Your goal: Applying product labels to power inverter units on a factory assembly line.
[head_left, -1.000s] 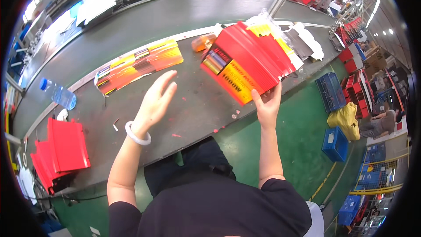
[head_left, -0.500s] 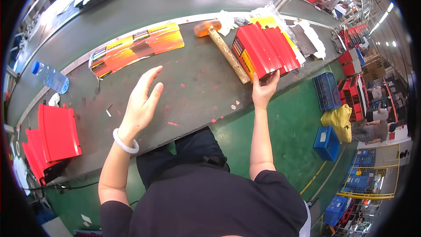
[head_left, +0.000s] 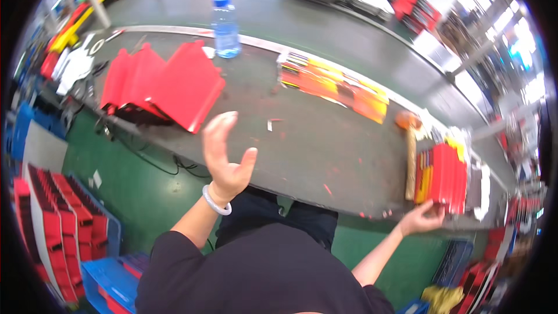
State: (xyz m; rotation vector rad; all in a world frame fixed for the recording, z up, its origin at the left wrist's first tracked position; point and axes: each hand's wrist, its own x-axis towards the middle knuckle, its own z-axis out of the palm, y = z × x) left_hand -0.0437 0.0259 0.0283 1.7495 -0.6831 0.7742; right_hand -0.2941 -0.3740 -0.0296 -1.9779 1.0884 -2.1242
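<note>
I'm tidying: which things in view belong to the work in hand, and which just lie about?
Likely belong to it:
red casings at the right hand
more red casings beyond the left hand
orange-and-yellow sheets
perhaps the mallet

Probably just lying about:
blue-capped bottle
small pale piece

no lettering can be read with certainty, as the view is blurred; printing does show on the long strip of yellow-and-orange sheets (head_left: 325,78) lying along the far side of the bench (head_left: 302,139), as dark blocks with small pale marks, smeared past reading; yellow labels (head_left: 425,175) with dark patches stand on the side of the red housings (head_left: 450,171) stacked at the right, their print likewise too small and blurred to tell
</note>
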